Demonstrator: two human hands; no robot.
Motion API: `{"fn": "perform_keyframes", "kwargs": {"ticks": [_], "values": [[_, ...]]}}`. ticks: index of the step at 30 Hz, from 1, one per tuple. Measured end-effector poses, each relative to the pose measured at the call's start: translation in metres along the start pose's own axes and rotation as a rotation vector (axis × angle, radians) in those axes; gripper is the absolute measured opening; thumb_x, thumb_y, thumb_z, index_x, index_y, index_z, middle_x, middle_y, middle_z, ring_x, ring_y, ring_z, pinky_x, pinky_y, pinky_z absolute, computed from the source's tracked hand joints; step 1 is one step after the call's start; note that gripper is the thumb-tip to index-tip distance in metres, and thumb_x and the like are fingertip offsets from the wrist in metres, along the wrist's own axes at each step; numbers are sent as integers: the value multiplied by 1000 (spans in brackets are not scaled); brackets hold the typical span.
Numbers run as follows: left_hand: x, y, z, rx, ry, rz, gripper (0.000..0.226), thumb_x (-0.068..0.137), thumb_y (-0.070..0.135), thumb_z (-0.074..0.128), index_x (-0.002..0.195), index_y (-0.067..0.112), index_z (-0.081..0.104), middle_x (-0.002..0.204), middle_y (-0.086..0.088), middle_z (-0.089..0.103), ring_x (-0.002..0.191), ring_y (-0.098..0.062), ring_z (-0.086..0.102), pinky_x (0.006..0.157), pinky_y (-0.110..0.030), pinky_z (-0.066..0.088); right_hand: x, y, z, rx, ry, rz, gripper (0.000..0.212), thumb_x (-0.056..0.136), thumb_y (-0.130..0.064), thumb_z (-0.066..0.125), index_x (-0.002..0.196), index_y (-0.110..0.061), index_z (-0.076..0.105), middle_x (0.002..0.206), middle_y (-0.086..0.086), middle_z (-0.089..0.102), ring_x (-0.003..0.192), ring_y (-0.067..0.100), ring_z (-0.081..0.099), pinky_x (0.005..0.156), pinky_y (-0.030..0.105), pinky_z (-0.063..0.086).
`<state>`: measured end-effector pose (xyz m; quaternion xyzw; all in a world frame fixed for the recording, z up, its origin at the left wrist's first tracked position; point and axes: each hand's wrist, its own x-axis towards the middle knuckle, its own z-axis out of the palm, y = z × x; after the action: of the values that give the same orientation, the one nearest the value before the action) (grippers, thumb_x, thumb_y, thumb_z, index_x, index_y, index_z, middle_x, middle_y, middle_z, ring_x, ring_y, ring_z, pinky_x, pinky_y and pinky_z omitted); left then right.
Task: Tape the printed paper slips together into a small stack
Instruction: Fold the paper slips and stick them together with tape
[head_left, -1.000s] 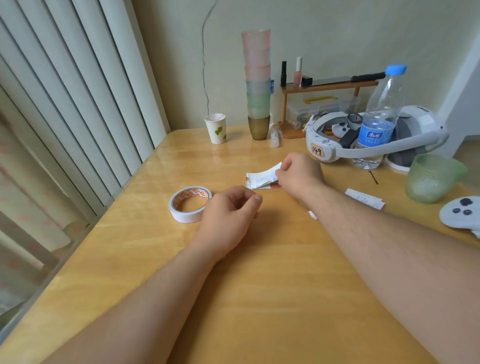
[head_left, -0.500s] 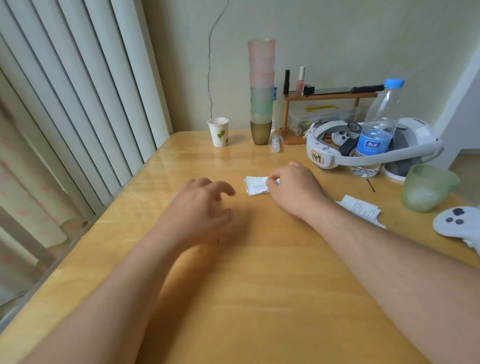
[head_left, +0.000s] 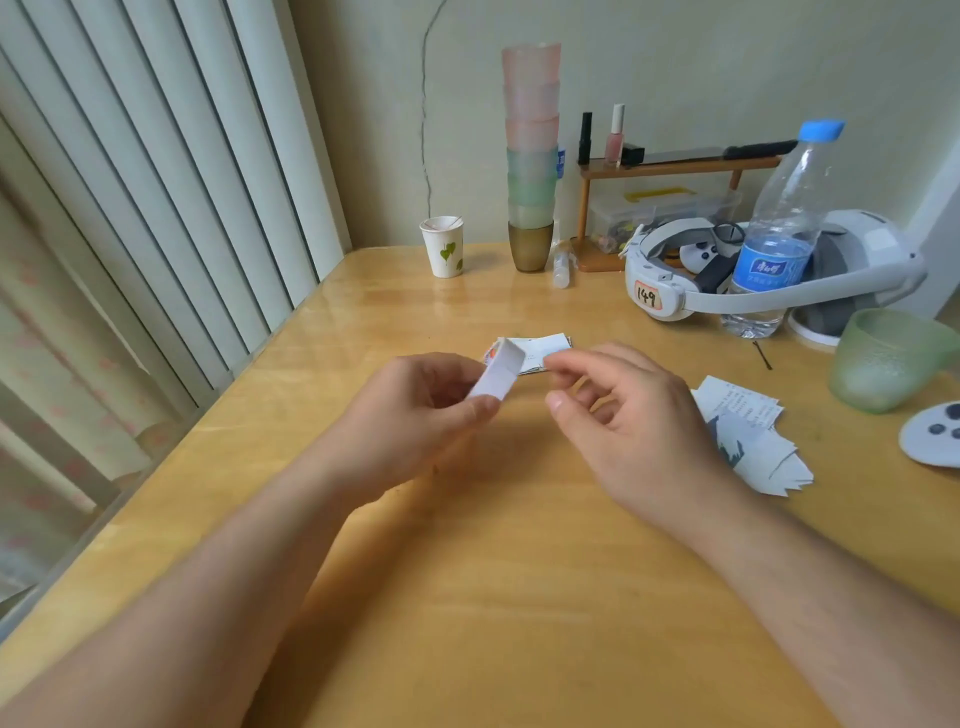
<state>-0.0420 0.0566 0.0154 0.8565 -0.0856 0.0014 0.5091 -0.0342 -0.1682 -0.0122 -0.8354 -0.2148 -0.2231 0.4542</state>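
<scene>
My left hand (head_left: 415, 410) holds a white tape roll (head_left: 497, 374) between thumb and fingers, lifted off the wooden table (head_left: 493, 597) and seen edge-on. Just behind the roll, a small folded bundle of printed paper slips (head_left: 548, 347) lies flat on the table. My right hand (head_left: 628, 415) hovers beside the roll with loosely curled fingers, its index fingertip and thumb pointing at the roll; I see nothing held in it. More printed slips (head_left: 753, 436) lie fanned out to the right of that hand.
Along the back stand a paper cup (head_left: 442, 246), a tall stack of plastic cups (head_left: 531, 156), a small wooden shelf (head_left: 675, 171), a white headset (head_left: 727, 280) and a water bottle (head_left: 779, 234). A green cup (head_left: 883, 358) and a controller (head_left: 935, 436) sit at right. Vertical blinds (head_left: 156, 182) line the left edge.
My left hand reached over the tape roll and picked it up off the table. My right hand let go of the folded slips and drew back toward the roll.
</scene>
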Motion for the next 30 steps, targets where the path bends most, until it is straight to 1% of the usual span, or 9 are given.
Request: {"fn": "perform_keyframes", "kwargs": {"ticks": [2, 5, 7, 13, 16, 18, 21, 26, 30], "values": [[-4, 1, 14, -117, -40, 26, 10, 96, 17, 76, 105, 18, 78, 88, -4, 78, 73, -11, 65, 65, -24, 51, 0, 2, -7, -22, 24, -51, 34, 94, -27, 68, 128, -24, 70, 110, -16, 60, 88, 12, 63, 71, 20, 51], [-6, 1, 27, -248, -87, 38, 15, 92, 13, 79, 107, 12, 77, 99, -15, 78, 82, -17, 69, 82, -38, 57, -1, 5, -13, -95, 16, -128, 40, 95, -34, 65, 133, -24, 67, 119, -15, 56, 93, 9, 60, 74, 25, 53], [-8, 3, 32, -277, -79, 58, 12, 91, 13, 80, 103, 13, 77, 97, -11, 79, 83, -17, 69, 85, -43, 57, 0, 6, -15, -132, 18, -170, 40, 95, -35, 65, 132, -21, 69, 120, -11, 57, 93, 5, 57, 79, 27, 53], [-12, 6, 37, -216, -10, 104, 10, 88, 18, 84, 95, 18, 77, 88, 2, 79, 77, -11, 70, 79, -41, 59, 0, 4, -12, -205, 43, -300, 31, 93, -26, 72, 120, -12, 76, 112, 1, 63, 95, 17, 61, 83, 30, 52], [-12, 5, 37, -142, 20, 129, 10, 87, 20, 86, 93, 20, 77, 88, 4, 79, 79, -12, 72, 74, -29, 55, 1, 3, -12, -208, 109, -344, 19, 88, -21, 78, 104, -11, 81, 103, 1, 68, 89, 19, 65, 81, 33, 53], [-13, 5, 37, -51, 42, 151, 10, 86, 22, 86, 92, 21, 77, 86, 7, 79, 81, -11, 73, 72, -20, 52, 0, 1, -12, -177, 119, -322, 11, 86, -19, 82, 95, -13, 82, 99, -2, 69, 82, 13, 63, 76, 31, 52], [-15, 6, 38, 46, 86, 162, 10, 86, 26, 86, 90, 23, 77, 82, 11, 77, 76, -8, 71, 67, -14, 48, 0, 4, -11, -130, 98, -294, 7, 84, -18, 85, 86, -15, 80, 94, -4, 68, 71, 17, 61, 65, 35, 51], [-17, 8, 39, 124, 133, 168, 17, 86, 35, 83, 88, 21, 72, 78, -4, 72, 73, -25, 64, 65, -34, 53, 1, 5, -10, -145, 73, -325, 10, 86, -15, 81, 81, -11, 73, 85, -3, 67, 69, 18, 59, 65, 38, 50], [-17, 10, 38, 128, 145, 158, 16, 87, 36, 82, 85, 25, 71, 70, 1, 69, 57, -11, 55, 57, -24, 47, 1, 2, -11, -214, 87, -337, 9, 86, -15, 82, 83, -14, 74, 73, -6, 63, 66, 15, 54, 64, 36, 47]]}}
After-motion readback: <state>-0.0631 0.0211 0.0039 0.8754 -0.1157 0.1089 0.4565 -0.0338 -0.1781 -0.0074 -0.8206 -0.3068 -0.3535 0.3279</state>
